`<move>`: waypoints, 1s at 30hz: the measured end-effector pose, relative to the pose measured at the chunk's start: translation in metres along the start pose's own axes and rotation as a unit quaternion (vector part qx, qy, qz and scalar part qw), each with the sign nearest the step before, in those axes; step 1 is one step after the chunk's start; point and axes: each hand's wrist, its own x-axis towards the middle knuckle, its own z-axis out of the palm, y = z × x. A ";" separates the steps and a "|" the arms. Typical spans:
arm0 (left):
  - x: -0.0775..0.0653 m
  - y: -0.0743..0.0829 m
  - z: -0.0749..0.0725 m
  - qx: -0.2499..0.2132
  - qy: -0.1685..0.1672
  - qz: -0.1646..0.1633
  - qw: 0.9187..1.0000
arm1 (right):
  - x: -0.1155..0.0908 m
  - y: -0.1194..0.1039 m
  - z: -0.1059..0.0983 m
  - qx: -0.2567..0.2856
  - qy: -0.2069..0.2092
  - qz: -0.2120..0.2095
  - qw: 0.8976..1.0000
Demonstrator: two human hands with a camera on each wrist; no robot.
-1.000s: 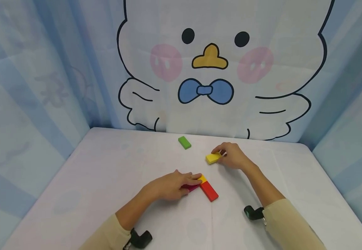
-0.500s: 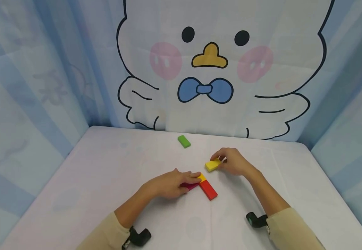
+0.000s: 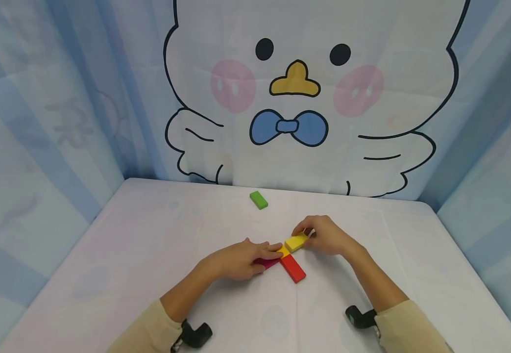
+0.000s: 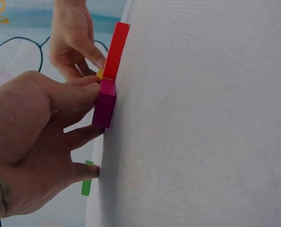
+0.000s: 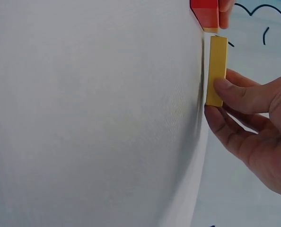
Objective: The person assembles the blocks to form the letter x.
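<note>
My left hand (image 3: 237, 260) pinches a magenta block (image 4: 104, 109) between thumb and fingers, low on the table. One of its fingers reaches onto an orange-yellow block (image 3: 284, 251) at the magenta block's far end. A red block (image 3: 293, 268) meets these two at an angle, pointing toward the near right. My right hand (image 3: 328, 236) holds a yellow block (image 5: 217, 71) by its outer end, thumb on one side and fingers on the other. In the right wrist view a narrow gap shows between that block and the others. Fingers partly cover the magenta and orange-yellow blocks.
A green block (image 3: 258, 200) lies alone near the back edge of the white-covered table (image 3: 149, 235). Behind it hangs a curtain (image 3: 290, 162) with a cartoon bird, and blue-white curtains flank both sides. Dark wrist cameras (image 3: 197, 335) sit below each hand.
My right hand has brought the yellow block nearer and slightly left, right up beside the orange-yellow block. My left hand keeps its hold on the magenta block.
</note>
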 end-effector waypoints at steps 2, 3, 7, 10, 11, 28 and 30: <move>0.000 0.000 0.000 -0.001 0.000 -0.001 1.000 | 0.000 -0.001 0.001 -0.001 -0.002 -0.003 1.000; -0.001 0.000 0.000 -0.001 0.001 -0.001 1.000 | 0.000 -0.001 0.001 -0.002 -0.004 -0.004 1.000; -0.001 0.000 -0.001 -0.003 0.002 0.002 1.000 | 0.001 -0.002 0.002 -0.004 -0.007 -0.003 1.000; -0.001 -0.001 -0.001 -0.005 0.002 0.004 1.000 | 0.001 -0.002 0.002 -0.004 -0.010 -0.002 1.000; 0.000 -0.001 -0.001 -0.006 0.001 0.004 1.000 | 0.001 -0.002 0.003 -0.003 -0.010 -0.003 1.000; 0.000 0.000 0.000 -0.005 -0.002 -0.002 1.000 | 0.001 -0.005 0.006 -0.004 -0.008 -0.009 1.000; 0.000 0.000 0.000 -0.005 -0.002 -0.003 1.000 | 0.001 -0.005 0.006 -0.006 -0.007 -0.009 1.000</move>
